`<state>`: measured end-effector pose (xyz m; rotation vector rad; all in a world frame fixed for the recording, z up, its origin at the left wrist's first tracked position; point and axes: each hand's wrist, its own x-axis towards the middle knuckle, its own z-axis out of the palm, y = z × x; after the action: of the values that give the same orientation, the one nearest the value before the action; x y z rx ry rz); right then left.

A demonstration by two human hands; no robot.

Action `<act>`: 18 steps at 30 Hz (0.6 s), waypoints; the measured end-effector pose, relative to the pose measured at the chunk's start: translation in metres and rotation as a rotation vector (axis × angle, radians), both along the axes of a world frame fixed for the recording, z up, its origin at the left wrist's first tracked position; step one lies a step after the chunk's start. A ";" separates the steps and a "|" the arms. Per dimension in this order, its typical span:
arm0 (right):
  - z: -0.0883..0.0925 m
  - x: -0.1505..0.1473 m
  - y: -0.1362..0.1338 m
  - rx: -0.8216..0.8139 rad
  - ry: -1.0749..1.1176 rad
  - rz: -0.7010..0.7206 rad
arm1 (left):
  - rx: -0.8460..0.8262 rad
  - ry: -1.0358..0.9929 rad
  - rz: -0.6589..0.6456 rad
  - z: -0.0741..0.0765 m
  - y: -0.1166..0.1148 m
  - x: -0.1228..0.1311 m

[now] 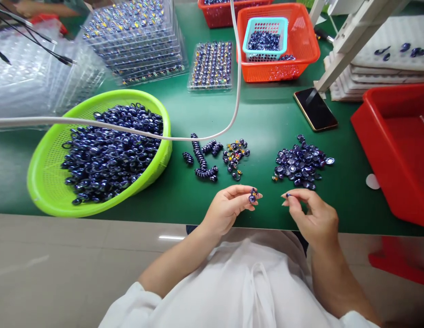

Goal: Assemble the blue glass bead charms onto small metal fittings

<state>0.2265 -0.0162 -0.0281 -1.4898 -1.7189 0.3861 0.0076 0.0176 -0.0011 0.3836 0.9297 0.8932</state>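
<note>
My left hand [229,204] pinches a small glossy dark-blue looped housing with yellow bits [253,197] between thumb and fingertips. To its right, apart from it, my right hand [312,212] is closed in a pinch on a tiny dark-blue piece [287,195], perhaps one of the caps. Beyond the right hand lies a loose pile of shiny dark-blue caps [297,161]. Past the left hand is a small group of looped housings with yellow inserts [235,155]. Beside those, several dark-blue looped pieces stand nested in rows [200,157].
A green basket [36,175] heaped with looped pieces stands at left. A white cable [198,138] arcs over the green table. Farther back are stacked clear trays [140,50], one filled tray [211,66] and an orange basket [301,36]. A phone [315,109] and red bin [379,150] are at right.
</note>
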 end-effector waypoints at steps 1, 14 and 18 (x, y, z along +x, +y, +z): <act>0.000 -0.008 -0.002 -0.031 0.050 0.002 | 0.004 0.008 0.010 0.000 -0.001 0.000; 0.009 -0.051 -0.002 -0.137 0.437 0.277 | 0.187 0.137 0.061 -0.008 -0.009 -0.005; 0.014 -0.054 0.005 -0.196 0.551 0.391 | 0.209 0.182 0.064 -0.004 -0.010 -0.008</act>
<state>0.1723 -0.0116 -0.0143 -1.0287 -1.5347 1.0888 -0.0002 0.0077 -0.0049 0.6253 1.0224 1.0306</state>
